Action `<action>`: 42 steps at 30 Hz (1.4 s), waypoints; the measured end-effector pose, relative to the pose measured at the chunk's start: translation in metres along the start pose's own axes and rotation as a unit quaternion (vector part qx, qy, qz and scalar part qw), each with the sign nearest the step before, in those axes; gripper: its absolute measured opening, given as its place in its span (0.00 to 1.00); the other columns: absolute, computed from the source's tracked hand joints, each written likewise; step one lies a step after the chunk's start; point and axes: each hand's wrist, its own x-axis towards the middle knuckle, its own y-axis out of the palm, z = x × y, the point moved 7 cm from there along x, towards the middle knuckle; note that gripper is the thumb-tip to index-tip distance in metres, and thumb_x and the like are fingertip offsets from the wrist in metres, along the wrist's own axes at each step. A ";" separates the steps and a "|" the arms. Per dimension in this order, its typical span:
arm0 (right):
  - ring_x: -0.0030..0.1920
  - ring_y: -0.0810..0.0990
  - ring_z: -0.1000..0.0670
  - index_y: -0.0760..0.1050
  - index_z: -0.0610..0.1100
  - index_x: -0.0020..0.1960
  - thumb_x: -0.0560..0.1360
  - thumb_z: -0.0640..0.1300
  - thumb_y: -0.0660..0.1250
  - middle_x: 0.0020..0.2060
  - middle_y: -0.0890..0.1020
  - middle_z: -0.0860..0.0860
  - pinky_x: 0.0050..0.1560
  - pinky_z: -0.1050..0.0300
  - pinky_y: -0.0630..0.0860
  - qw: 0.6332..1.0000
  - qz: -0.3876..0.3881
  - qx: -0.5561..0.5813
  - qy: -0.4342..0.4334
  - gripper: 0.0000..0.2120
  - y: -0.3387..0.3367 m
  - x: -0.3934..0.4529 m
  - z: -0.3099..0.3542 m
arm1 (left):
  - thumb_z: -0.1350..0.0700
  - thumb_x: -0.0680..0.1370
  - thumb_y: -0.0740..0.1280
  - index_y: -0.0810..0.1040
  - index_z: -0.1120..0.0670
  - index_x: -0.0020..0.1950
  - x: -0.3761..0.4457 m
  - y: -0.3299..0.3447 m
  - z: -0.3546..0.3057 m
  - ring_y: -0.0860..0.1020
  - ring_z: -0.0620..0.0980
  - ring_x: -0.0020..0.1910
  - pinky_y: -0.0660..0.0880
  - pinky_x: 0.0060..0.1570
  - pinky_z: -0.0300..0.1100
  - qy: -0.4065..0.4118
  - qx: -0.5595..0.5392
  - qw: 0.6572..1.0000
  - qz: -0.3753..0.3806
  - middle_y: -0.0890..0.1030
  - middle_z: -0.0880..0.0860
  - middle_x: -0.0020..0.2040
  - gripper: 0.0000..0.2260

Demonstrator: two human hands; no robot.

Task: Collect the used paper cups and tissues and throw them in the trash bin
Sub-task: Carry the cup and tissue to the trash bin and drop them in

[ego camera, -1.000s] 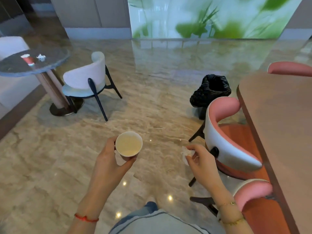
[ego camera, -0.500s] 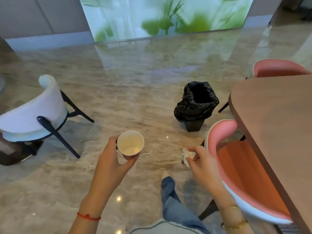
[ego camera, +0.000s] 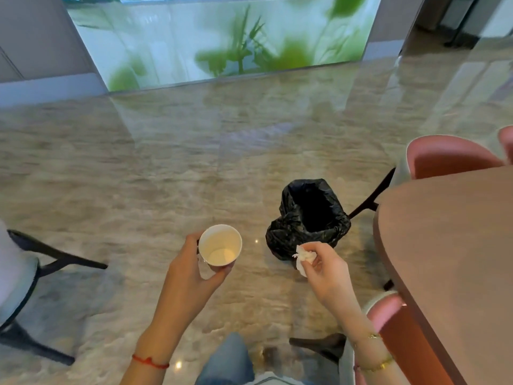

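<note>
Glossy beige marble floor (ego camera: pixel 166 168) runs to a backlit green leaf panel (ego camera: pixel 222 40) at twelve o'clock; a brown worktop (ego camera: pixel 455 259) sits at three. The left hand (ego camera: pixel 191 273) grips an empty paper cup (ego camera: pixel 219 245); the right hand (ego camera: pixel 327 269) pinches a crumpled tissue (ego camera: pixel 304 258) just before the black-lined trash bin (ego camera: pixel 308 218). No writing is legible.

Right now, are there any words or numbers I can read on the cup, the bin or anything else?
None: no readable words or numbers anywhere.
Paper cup: only its plain inside shows.
Tissue: blank.
Trash bin: black bag, unmarked.
Wall panel: only blurry green plants.
</note>
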 end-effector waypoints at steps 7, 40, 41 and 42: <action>0.41 0.75 0.58 0.77 0.47 0.53 0.73 0.36 0.68 0.40 0.79 0.50 0.41 0.72 0.70 0.997 -0.032 -0.013 0.066 0.11 0.021 0.125 -0.046 | 0.41 0.66 0.76 0.62 0.31 0.58 0.158 0.060 0.022 0.72 0.30 0.54 0.72 0.42 0.28 0.030 -0.013 0.997 0.069 0.72 0.30 0.54 0.29; 0.43 0.76 0.53 0.75 0.47 0.50 0.75 0.38 0.63 0.50 0.78 0.49 0.43 0.63 0.70 0.919 -0.032 0.037 0.392 0.07 0.026 0.434 -0.348 | 0.49 0.69 0.77 0.70 0.52 0.62 0.503 0.499 0.060 0.73 0.49 0.57 0.73 0.50 0.42 0.003 0.054 0.932 0.358 0.75 0.49 0.58 0.26; 0.45 0.76 0.52 0.75 0.46 0.52 0.75 0.38 0.62 0.51 0.78 0.48 0.44 0.62 0.69 0.914 -0.022 0.045 0.402 0.08 0.032 0.438 -0.361 | 0.49 0.69 0.76 0.70 0.52 0.62 0.506 0.511 0.066 0.73 0.50 0.58 0.74 0.50 0.44 -0.008 0.059 0.929 0.365 0.75 0.49 0.58 0.26; 0.47 0.76 0.50 0.76 0.45 0.54 0.75 0.37 0.62 0.53 0.78 0.47 0.45 0.62 0.69 0.909 -0.011 0.054 0.412 0.10 0.038 0.441 -0.373 | 0.49 0.69 0.76 0.69 0.52 0.62 0.508 0.522 0.072 0.74 0.50 0.58 0.75 0.51 0.45 -0.017 0.065 0.927 0.370 0.75 0.49 0.58 0.26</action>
